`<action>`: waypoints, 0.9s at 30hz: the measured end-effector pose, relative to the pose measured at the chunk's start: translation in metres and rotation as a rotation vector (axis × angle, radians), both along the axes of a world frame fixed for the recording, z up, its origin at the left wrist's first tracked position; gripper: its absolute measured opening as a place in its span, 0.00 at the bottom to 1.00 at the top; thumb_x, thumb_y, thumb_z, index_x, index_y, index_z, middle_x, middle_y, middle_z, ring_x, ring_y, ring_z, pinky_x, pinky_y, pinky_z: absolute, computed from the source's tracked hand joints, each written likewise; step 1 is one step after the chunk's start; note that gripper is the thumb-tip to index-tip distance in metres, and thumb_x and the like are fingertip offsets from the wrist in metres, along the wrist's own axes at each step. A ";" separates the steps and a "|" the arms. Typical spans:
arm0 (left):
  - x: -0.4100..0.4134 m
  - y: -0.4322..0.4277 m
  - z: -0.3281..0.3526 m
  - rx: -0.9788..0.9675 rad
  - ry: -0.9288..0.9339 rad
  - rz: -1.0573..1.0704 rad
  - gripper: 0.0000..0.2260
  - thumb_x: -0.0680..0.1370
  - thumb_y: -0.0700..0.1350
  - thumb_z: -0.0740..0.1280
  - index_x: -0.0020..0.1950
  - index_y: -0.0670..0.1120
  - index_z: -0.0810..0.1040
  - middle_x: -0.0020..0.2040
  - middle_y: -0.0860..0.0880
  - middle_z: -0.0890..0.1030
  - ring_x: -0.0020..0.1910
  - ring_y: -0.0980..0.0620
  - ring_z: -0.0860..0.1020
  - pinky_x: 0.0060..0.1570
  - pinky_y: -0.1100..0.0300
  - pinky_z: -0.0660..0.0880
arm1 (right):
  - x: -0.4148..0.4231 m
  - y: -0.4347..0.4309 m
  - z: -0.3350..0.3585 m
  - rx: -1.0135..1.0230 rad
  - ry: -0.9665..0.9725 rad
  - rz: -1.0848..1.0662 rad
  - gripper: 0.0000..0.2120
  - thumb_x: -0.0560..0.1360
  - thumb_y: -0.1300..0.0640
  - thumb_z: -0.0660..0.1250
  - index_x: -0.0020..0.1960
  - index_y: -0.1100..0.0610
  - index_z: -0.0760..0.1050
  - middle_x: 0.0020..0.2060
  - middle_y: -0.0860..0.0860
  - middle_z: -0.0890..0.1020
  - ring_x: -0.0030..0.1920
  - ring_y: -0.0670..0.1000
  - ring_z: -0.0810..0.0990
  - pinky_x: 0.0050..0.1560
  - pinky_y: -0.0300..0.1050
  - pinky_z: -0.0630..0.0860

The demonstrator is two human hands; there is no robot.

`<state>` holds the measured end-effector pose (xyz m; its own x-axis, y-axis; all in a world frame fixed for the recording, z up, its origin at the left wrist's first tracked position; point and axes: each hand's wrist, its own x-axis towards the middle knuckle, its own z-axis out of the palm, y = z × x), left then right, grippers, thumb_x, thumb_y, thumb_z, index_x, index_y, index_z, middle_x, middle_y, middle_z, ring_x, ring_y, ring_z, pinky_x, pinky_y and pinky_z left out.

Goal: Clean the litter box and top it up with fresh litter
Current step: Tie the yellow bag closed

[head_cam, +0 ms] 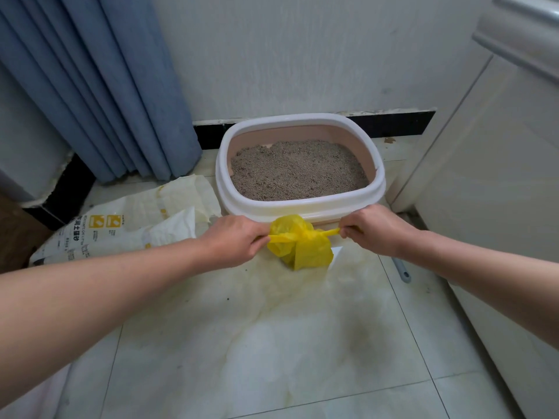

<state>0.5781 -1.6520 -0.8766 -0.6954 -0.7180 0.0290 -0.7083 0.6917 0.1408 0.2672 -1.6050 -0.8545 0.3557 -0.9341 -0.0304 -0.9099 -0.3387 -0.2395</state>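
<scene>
A white-rimmed, beige litter box [299, 122] stands on the floor against the wall, holding grey-brown litter [298, 170]. Just in front of it hangs a small yellow plastic bag [302, 246], knotted at the top. My left hand [236, 240] pinches the bag's left tail and my right hand [375, 229] pinches its right tail, the two pulled apart sideways. A white and yellow litter sack [121, 228] lies flat on the floor to the left, its mouth torn open.
Blue curtains [99, 86] hang at the left. A white cabinet [496, 176] stands close on the right. A grey handle [402, 272], part of a tool, lies on the tiles under my right forearm. Pale tiled floor [272, 343] spreads in front.
</scene>
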 end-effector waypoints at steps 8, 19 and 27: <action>0.010 -0.009 -0.004 0.044 0.006 0.039 0.11 0.82 0.53 0.62 0.41 0.51 0.74 0.38 0.49 0.79 0.40 0.42 0.78 0.36 0.52 0.71 | -0.004 -0.003 -0.001 0.044 0.015 -0.052 0.09 0.76 0.59 0.65 0.42 0.52 0.82 0.31 0.42 0.78 0.36 0.50 0.77 0.36 0.43 0.72; -0.030 -0.001 0.000 -0.201 0.078 -0.016 0.28 0.73 0.66 0.63 0.63 0.48 0.75 0.57 0.47 0.78 0.54 0.44 0.77 0.49 0.50 0.76 | -0.002 -0.011 0.005 0.007 -0.046 -0.103 0.08 0.79 0.55 0.64 0.46 0.51 0.82 0.31 0.42 0.78 0.31 0.43 0.72 0.35 0.43 0.69; -0.086 0.001 -0.004 -0.055 -0.132 -0.008 0.28 0.74 0.62 0.69 0.69 0.50 0.69 0.61 0.49 0.76 0.60 0.44 0.75 0.51 0.50 0.75 | 0.001 -0.011 -0.006 -0.030 -0.099 -0.070 0.06 0.78 0.56 0.66 0.44 0.52 0.81 0.33 0.44 0.80 0.35 0.49 0.75 0.37 0.48 0.75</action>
<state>0.4920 -1.6512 -0.8811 -0.7016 -0.7122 -0.0241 -0.7125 0.7016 0.0083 0.2686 -1.6163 -0.8604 0.2896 -0.9567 0.0297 -0.9038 -0.2835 -0.3205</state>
